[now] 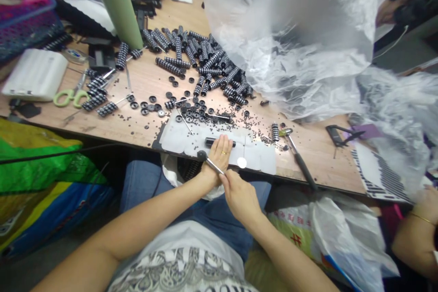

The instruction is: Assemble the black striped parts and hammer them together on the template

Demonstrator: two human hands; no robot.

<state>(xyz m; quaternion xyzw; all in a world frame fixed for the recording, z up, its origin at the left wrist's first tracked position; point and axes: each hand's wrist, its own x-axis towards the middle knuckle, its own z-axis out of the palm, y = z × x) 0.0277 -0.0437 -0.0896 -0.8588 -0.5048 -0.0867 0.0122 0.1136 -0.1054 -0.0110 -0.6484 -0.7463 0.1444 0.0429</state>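
Note:
My left hand [219, 157] lies flat, fingers stretched out, across a black cylinder [210, 142] on the pale pad [260, 155] at the table's front edge. The fingers cover the middle of the cylinder. Held in my right hand [241, 194] is a thin metal rod [215, 166] with a round black end [201, 155], which passes over my left wrist. A white disc [242, 162] on a thin pin lies to the right on the pad. Beyond it are scattered black washers [195, 112] and tiny black bits.
Black-and-silver ribbed rollers [205, 57] are heaped behind the pad. Scissors [71, 96], a white box [36, 74] and a green bottle [118, 7] stand left. A hammer [299, 159] lies right, below a big plastic bag [290, 23]. Another person's arm [419, 232] shows far right.

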